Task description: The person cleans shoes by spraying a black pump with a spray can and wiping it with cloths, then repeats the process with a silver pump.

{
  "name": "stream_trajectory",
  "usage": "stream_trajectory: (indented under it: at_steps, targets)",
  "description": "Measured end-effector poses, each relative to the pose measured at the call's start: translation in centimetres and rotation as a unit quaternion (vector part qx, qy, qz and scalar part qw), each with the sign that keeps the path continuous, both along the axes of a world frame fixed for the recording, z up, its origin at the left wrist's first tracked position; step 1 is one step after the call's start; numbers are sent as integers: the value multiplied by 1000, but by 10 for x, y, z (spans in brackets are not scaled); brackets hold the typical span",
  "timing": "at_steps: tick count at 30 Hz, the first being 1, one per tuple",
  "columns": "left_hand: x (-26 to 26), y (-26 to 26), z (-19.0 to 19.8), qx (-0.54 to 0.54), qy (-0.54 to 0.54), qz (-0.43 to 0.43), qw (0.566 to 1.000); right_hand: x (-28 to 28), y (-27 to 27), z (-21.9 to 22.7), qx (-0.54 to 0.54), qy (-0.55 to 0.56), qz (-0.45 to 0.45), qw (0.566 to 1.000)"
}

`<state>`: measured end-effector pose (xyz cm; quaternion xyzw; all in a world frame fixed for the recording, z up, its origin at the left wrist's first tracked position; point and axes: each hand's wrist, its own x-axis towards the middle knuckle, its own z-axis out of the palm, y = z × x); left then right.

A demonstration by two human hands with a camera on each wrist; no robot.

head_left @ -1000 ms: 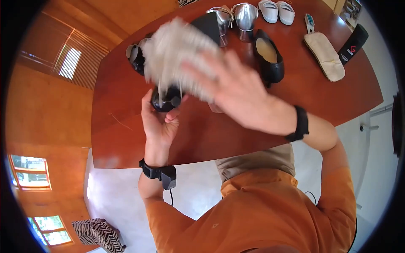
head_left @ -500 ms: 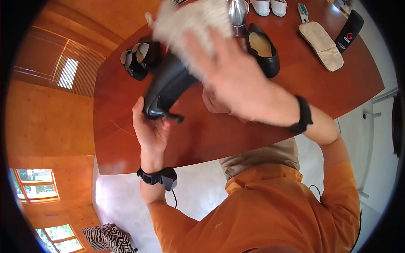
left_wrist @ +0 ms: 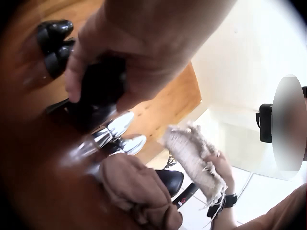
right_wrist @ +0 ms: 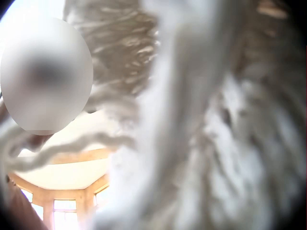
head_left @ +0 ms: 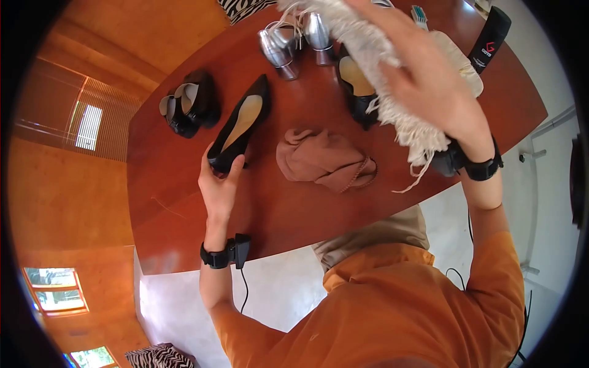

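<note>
My left hand [head_left: 216, 190] holds a black high-heeled pump [head_left: 245, 113] by its heel end. The pump's toe points away from me and its pale insole faces up. In the left wrist view the fingers wrap around the dark pump [left_wrist: 103, 91]. My right hand [head_left: 435, 92], over the table's right side, grips a white fringed cloth [head_left: 411, 126] whose strands hang loose. That cloth partly covers a second black pump [head_left: 356, 76]. Its pale fibres fill most of the right wrist view, hiding the fingers there. A crumpled brownish-pink cloth [head_left: 319, 156] lies between the hands.
A pair of black shoes [head_left: 193, 101] stands at the left of the wooden table [head_left: 184, 227]. Silver heeled shoes [head_left: 279, 55] are at the back. Farther right lie a beige pouch [head_left: 463, 61], a brush [head_left: 419, 17] and a black container [head_left: 491, 40].
The right hand has swung the white fringed cloth off the pump and over to the right. The left hand still holds the pump, now lower with its insole facing up.
</note>
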<state>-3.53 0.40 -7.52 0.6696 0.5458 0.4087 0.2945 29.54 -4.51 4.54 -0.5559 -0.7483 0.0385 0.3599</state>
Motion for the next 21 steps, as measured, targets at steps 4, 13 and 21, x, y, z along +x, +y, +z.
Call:
stream_trajectory:
  at_steps: [4, 13, 21]
  targets:
    - [26, -14, 41, 17, 229, 83, 970, 50, 15, -29, 57, -23, -29, 998]
    - [181, -10, 27, 59, 116, -195, 972, 63, -1, -37, -15, 63, -34, 997]
    - [187, 7, 26, -195, -265, -157, 931, 62, -17, -41, 99, 48, -49, 993]
